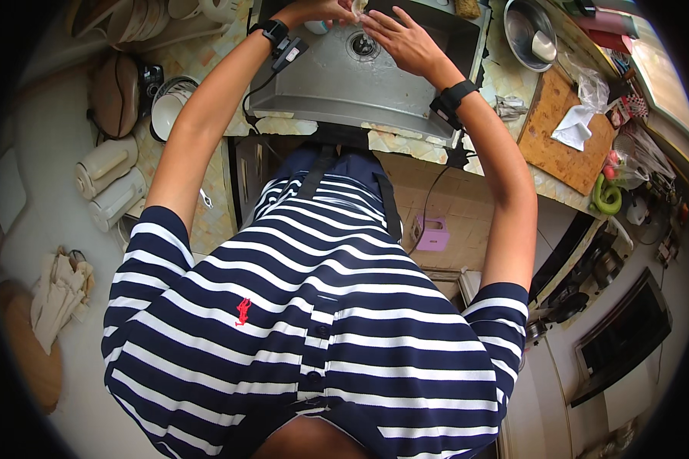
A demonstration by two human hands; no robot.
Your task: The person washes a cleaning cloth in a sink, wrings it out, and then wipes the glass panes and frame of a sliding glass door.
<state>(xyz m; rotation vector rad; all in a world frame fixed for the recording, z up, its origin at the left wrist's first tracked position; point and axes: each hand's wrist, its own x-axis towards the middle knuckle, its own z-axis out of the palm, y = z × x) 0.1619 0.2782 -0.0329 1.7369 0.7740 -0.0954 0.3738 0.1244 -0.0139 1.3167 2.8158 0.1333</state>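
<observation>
Both hands are over a stainless steel sink [321, 80] at the top of the view. My left hand [328, 10] is partly cut off by the upper edge, its fingers bent close to a small pale object [359, 7]. Whether they grip that object cannot be told. My right hand [399, 43] is held flat with its fingers spread, the fingertips close to the left hand and the pale object. Beneath the hands lies the sink drain [363, 46], with a metal strainer. A white and teal item [317, 27] shows below my left hand, mostly hidden.
Right of the sink are a metal basin [519, 34] and a wooden cutting board [542, 129] bearing a white cloth [574, 126]. On the left stand stacked bowls [169, 115] and two pale kettles [112, 166]. A sponge [467, 8] rests at the sink's back rim.
</observation>
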